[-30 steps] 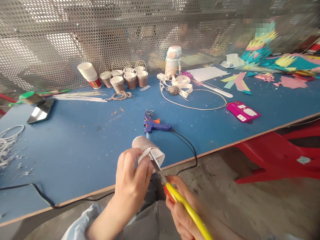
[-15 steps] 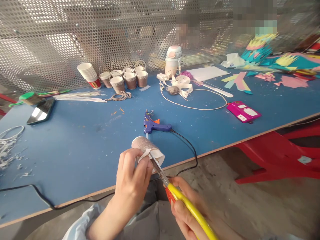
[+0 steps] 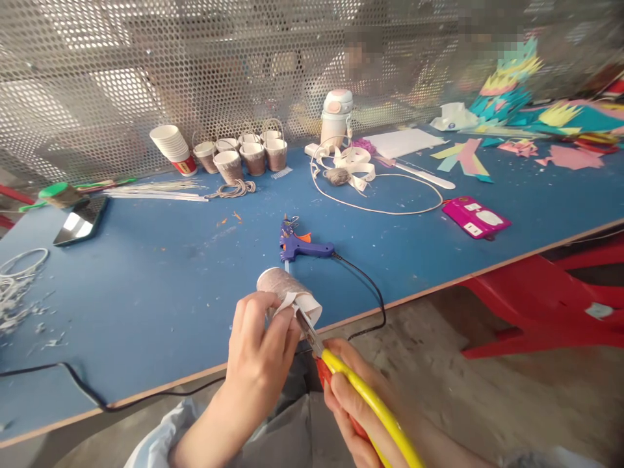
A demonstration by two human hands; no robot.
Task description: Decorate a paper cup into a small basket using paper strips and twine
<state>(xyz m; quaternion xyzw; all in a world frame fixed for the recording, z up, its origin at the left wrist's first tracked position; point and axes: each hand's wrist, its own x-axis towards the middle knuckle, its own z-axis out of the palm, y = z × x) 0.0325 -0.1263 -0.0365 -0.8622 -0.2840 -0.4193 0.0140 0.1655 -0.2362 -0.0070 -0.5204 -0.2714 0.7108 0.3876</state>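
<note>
A paper cup (image 3: 283,283) wrapped in brownish cord lies on its side over the table's front edge, its white end toward me. My left hand (image 3: 260,338) is closed on the cup, pinching a loose white strip of its paper. In my right hand (image 3: 348,390) are scissors (image 3: 368,396) with yellow and red handles. Their blades reach to the cup's paper beside my left fingertips; the tips are partly hidden there. Just beyond the cup lies a blue glue gun (image 3: 307,247) with an orange trigger.
Several cord-wrapped cup buckets (image 3: 253,158) and stacked paper cups (image 3: 173,149) stand at the back. A bottle (image 3: 336,117), white tape (image 3: 358,162), a magenta case (image 3: 476,218) and a phone (image 3: 81,220) lie around. The glue gun's black cable (image 3: 375,292) hangs over the edge. A red chair (image 3: 546,299) stands right.
The scissors and my right hand have shifted slightly left, and the blades look more closed at the paper. My left hand and the cup have barely moved.
</note>
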